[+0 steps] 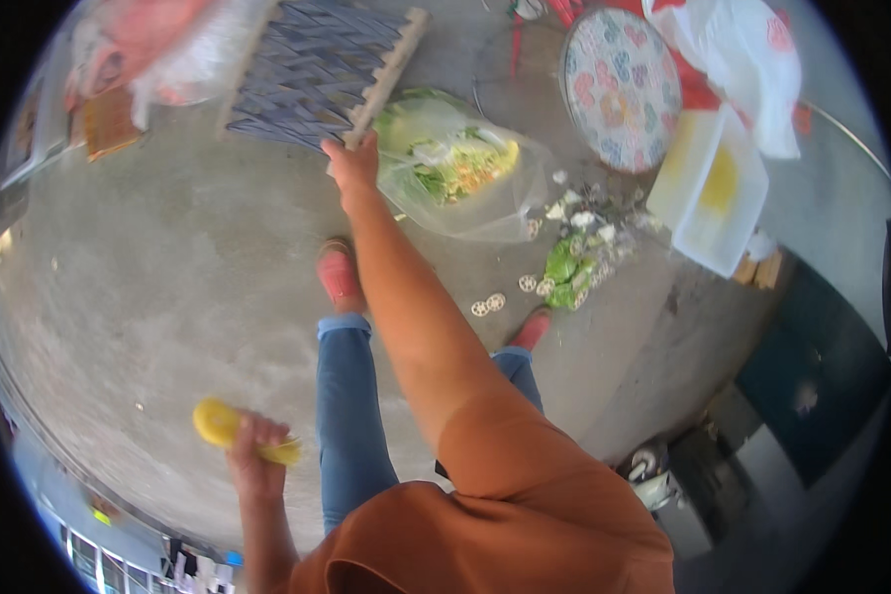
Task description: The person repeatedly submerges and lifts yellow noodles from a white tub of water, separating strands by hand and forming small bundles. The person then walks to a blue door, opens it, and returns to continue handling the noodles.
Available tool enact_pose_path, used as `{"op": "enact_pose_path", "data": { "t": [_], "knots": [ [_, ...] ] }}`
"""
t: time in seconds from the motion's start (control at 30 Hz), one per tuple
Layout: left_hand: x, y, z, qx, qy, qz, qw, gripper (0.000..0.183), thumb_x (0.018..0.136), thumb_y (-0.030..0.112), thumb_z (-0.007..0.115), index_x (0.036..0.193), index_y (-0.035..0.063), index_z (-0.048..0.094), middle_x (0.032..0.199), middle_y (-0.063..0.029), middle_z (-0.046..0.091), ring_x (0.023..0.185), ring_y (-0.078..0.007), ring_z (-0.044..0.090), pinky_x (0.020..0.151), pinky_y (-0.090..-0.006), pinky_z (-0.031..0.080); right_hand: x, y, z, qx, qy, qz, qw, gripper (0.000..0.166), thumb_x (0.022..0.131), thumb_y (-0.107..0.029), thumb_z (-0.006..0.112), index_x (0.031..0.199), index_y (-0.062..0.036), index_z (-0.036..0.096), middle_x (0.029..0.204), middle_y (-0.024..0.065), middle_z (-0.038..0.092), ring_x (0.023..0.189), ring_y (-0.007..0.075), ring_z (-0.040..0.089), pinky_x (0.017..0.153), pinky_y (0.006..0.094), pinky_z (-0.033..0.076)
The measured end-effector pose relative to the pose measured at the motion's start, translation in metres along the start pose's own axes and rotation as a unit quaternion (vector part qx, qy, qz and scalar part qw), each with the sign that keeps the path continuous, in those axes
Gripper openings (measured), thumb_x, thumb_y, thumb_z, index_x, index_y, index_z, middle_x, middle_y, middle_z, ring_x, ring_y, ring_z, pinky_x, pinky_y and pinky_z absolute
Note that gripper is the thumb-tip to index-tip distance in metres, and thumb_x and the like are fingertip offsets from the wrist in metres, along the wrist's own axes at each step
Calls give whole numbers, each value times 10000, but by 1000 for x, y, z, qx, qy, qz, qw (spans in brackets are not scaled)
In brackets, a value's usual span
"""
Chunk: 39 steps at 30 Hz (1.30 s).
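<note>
My left hand [256, 445] grips a yellow brush [219, 422], held above the concrete floor at my left side. Part of the brush is hidden by my fingers. At the end of my outstretched right arm, my right hand [356, 167] clasps the near corner of a wooden frame woven with blue-grey straps [308, 70]. The frame has a notched wooden edge and looks tilted. Just right of that hand lies a clear plastic bag [482, 211], holding chopped greens and yellow-orange vegetable scraps [475, 167].
Green leaves [564, 271], pale wheel-shaped slices [488, 304] and white scraps litter the floor [156, 282]. A round heart-patterned stool top [620, 89] stands at upper right, beside a translucent plastic box [713, 189] and a white bag [757, 67]. More plastic bags [185, 67] lie upper left.
</note>
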<state>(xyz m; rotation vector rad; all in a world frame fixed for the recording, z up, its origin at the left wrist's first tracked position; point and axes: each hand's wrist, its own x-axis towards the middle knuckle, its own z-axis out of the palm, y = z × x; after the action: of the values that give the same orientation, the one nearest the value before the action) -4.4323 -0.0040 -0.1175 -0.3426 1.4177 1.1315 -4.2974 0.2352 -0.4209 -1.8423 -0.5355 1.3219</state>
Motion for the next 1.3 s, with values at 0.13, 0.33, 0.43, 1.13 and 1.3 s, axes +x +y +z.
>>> {"op": "enact_pose_path", "data": {
  "t": [0.13, 0.33, 0.43, 1.13, 1.3],
  "knots": [
    [25, 14, -29, -9, -5, -9, 1000, 86, 885, 150, 562, 863, 110, 489, 660, 18, 370, 605, -120, 373, 646, -304, 368, 27, -4, 12, 181, -3, 3, 983, 563, 631, -106, 725, 1112, 27, 462, 978, 132, 569, 838, 222, 558, 713, 346, 454],
    [18, -4, 5, 26, -17, -35, 999, 103, 873, 162, 581, 857, 113, 492, 656, 10, 396, 609, -131, 405, 690, -312, 394, -17, -71, 55, 190, 58, 49, 979, 327, 617, -68, 682, 880, 21, 508, 732, 75, 534, 666, 148, 513, 588, 310, 424],
    [-3, -11, 31, 76, -64, -40, 994, 125, 859, 175, 600, 857, 112, 492, 655, -2, 410, 619, -145, 431, 726, -325, 408, -69, -119, -5, 243, -38, 114, 962, 284, 624, -72, 675, 849, 6, 521, 722, 62, 533, 659, 145, 514, 586, 320, 428],
    [-214, -192, 124, 493, -218, -208, 816, 113, 808, 98, 641, 866, 31, 572, 696, -66, 590, 664, -167, 583, 600, -293, 481, -265, -138, -593, 14, -160, 37, 986, 453, 699, -46, 712, 1116, 20, 548, 878, 67, 629, 770, 100, 570, 647, 259, 501],
    [-250, -273, 179, 339, -254, -127, 897, 178, 796, 161, 644, 818, 79, 488, 637, -29, 455, 606, -155, 483, 646, -333, 438, -283, -149, -761, -16, -58, 115, 992, 335, 705, 26, 702, 1014, 37, 574, 895, 49, 626, 752, 88, 570, 649, 242, 495]
  ]
}}
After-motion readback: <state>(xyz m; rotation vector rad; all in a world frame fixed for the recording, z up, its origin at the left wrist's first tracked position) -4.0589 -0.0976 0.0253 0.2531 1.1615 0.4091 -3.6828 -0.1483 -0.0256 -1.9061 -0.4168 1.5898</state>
